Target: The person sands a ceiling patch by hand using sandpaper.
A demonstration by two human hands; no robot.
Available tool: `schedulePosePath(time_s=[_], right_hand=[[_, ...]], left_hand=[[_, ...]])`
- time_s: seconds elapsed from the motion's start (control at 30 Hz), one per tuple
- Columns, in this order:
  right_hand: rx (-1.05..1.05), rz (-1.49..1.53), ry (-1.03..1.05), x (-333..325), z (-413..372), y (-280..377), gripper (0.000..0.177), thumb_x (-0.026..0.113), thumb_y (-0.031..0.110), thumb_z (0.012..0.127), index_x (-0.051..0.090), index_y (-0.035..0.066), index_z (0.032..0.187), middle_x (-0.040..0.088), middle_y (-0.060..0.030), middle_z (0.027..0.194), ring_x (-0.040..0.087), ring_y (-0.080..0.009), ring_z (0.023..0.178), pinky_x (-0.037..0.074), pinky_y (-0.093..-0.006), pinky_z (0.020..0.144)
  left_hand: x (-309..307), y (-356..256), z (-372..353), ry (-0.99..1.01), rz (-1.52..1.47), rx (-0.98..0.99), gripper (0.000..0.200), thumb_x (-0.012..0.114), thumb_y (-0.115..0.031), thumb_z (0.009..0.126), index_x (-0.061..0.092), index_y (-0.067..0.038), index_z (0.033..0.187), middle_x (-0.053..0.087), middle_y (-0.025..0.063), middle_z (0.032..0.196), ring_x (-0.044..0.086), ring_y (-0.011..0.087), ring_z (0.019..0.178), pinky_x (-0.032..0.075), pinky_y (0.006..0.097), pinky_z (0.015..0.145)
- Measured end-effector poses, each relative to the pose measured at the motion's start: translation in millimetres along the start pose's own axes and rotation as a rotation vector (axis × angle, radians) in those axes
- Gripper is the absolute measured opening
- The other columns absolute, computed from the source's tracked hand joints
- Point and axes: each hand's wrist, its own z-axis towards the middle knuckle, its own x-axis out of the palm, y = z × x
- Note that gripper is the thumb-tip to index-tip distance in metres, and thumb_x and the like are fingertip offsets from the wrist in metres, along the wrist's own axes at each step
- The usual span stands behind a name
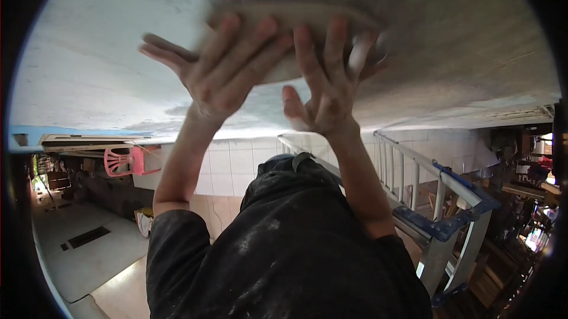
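Overhead, both hands press a flat greyish-brown board (296,13) against a grey plastered surface (449,41). The board has a slightly curved far edge and is smeared by motion; its exact kind I cannot make out. My left hand (222,76) lies on its left part, with fingers spread and the outermost ones splayed off to the side. On the right part rests my right hand (325,85), fingers stretched along the board and thumb held away from it. One finger of this hand shows a white patch, perhaps a wrapping. The palm sides are hidden.
A metal ladder with blue fittings (444,224) stands close at the right. Beyond my left arm is a pink plastic chair (133,159). White tiles (236,162) cover the wall behind. Cluttered shelves and goods (532,212) fill the far right. My dark shirt is dusted white.
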Motion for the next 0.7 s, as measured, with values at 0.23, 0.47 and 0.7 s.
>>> schedulePosePath(time_s=[0.23, 0.47, 0.7], right_hand=[[0.012, -0.002, -0.121, 49.3, -58.4, -6.8, 0.06, 0.054, 0.059, 0.081, 0.057, 0.026, 0.131, 0.025, -0.0042, 0.155, 0.022, -0.0315, 0.141, -0.013, -0.0733, 0.101], [0.085, -0.008, -0.092, 32.8, -25.0, 10.4, 0.062, 0.048, 0.06, 0.085, 0.057, 0.019, 0.13, 0.03, -0.0081, 0.153, 0.013, -0.0373, 0.143, -0.017, -0.0711, 0.101], [-0.017, -0.096, -0.005, 33.0, -40.3, 6.0, 0.063, 0.043, 0.046, 0.092, 0.05, 0.0, 0.133, 0.015, -0.0216, 0.155, 0.001, -0.0443, 0.143, -0.009, -0.0639, 0.107]], left_hand=[[14.2, -14.0, -59.7, 0.111, -0.065, -0.073, 0.022, 0.062, -0.035, 0.083, 0.073, -0.033, 0.102, 0.067, -0.0149, 0.111, 0.054, 0.0123, 0.115, -0.018, 0.0668, 0.107], [3.6, -10.2, -25.7, 0.029, -0.065, -0.086, 0.022, 0.065, -0.037, 0.082, 0.072, -0.035, 0.102, 0.066, -0.0161, 0.113, 0.047, 0.0141, 0.127, -0.017, 0.0645, 0.109], [18.2, -16.7, -54.2, 0.03, -0.096, -0.092, 0.022, 0.064, -0.035, 0.083, 0.073, -0.033, 0.103, 0.067, -0.0127, 0.113, 0.049, 0.0151, 0.125, -0.017, 0.0646, 0.108]])
